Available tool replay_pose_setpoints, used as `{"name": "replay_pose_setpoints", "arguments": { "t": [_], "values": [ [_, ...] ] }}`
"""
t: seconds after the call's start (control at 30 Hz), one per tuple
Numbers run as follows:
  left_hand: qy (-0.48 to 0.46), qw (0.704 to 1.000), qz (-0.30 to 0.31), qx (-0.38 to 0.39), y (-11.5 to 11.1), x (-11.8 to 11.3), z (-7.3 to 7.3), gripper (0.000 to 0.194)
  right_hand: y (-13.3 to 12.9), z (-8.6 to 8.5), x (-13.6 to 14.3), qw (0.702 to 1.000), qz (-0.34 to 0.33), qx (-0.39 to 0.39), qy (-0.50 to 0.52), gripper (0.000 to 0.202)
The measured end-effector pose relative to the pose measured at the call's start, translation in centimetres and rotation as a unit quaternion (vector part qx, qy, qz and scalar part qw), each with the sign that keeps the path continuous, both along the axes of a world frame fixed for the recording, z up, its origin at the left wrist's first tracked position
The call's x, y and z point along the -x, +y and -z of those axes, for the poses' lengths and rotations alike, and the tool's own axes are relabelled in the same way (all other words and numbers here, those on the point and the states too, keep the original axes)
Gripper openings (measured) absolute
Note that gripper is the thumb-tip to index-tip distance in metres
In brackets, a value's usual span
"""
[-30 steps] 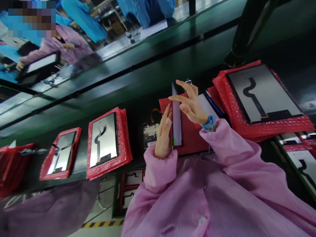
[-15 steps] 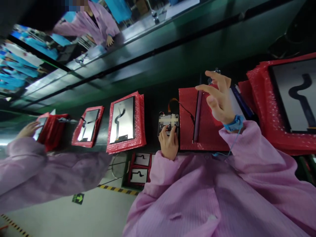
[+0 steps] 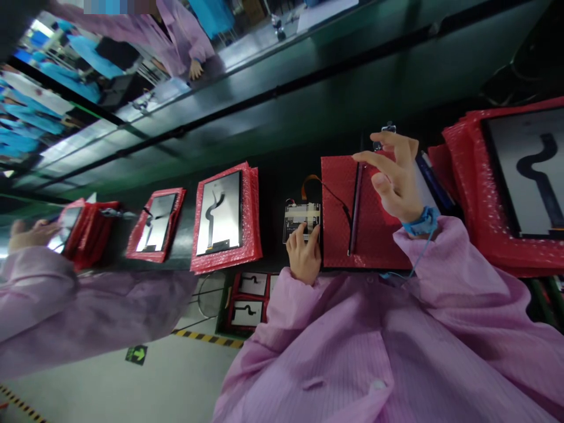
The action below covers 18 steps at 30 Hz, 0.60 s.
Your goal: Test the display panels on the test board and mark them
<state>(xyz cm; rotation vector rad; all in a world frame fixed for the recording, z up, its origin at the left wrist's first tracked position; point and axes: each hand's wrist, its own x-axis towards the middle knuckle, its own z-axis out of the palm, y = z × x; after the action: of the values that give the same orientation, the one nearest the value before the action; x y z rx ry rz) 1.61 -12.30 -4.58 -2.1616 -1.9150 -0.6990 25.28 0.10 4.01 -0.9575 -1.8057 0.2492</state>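
Note:
My left hand [image 3: 304,255] rests at the near edge of a small circuit board [image 3: 302,217], fingers apart, two fingertips touching it. Tan tape crosses the board, and a thin cable with an orange end [image 3: 311,177] runs from it to a thin display panel [image 3: 355,211]. That panel stands on edge over a red bubble-wrap mat [image 3: 335,247], so I see mostly its dark side. My right hand [image 3: 399,176], with a blue wrist strap, steadies the panel with the index fingertip at its top edge. The thumb is bent and the other fingers stretch forward.
A red bubble-wrap stack with a large display [image 3: 529,176] lies at the right, beside dark blue pens [image 3: 436,182]. To the left are more wrapped displays [image 3: 220,217] and a co-worker's hand [image 3: 33,235]. A crate of displays [image 3: 227,305] sits below the bench edge.
My left fingers have shifted slightly on the board, toward its near edge. The right hand and panel have moved a little to the right. The co-worker's hand has drawn back left.

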Motion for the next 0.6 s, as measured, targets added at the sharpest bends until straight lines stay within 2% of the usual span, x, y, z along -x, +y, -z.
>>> {"name": "replay_pose_setpoints", "arguments": {
  "t": [0.1, 0.2, 0.27, 0.37, 0.43, 0.5, 0.6],
  "values": [
    [-0.008, 1.000, 0.001, -0.009, 0.0, 0.1, 0.4, 0.038, 0.0, -0.3, -0.2, 1.000, -0.002, 0.017, 0.002, 0.061],
    [-0.038, 0.999, 0.013, -0.035, -0.2, 0.2, 0.7, 0.041, -0.7, -1.2, -0.8, 0.996, -0.047, 0.081, 0.000, 0.060],
    [-0.054, 0.996, 0.058, -0.036, -0.3, 0.3, 0.6, 0.045, -1.5, -1.6, -1.8, 0.989, -0.065, 0.130, 0.015, 0.051],
    [-0.041, 0.987, 0.156, 0.015, -0.4, 0.4, 0.2, 0.050, -2.8, -1.7, -4.1, 0.978, -0.021, 0.201, 0.042, 0.040],
    [-0.026, 0.982, 0.183, 0.035, -0.3, 0.4, -0.1, 0.049, -3.5, -1.3, -5.7, 0.960, 0.013, 0.268, 0.076, 0.039],
    [-0.023, 0.983, 0.179, 0.039, -0.2, 0.3, -0.3, 0.046, -4.1, -1.0, -7.0, 0.933, 0.022, 0.331, 0.141, 0.040],
    [-0.029, 0.983, 0.173, 0.047, -0.1, 0.1, -0.3, 0.044, -4.5, -0.5, -7.4, 0.899, 0.011, 0.362, 0.246, 0.042]
  ]
}}
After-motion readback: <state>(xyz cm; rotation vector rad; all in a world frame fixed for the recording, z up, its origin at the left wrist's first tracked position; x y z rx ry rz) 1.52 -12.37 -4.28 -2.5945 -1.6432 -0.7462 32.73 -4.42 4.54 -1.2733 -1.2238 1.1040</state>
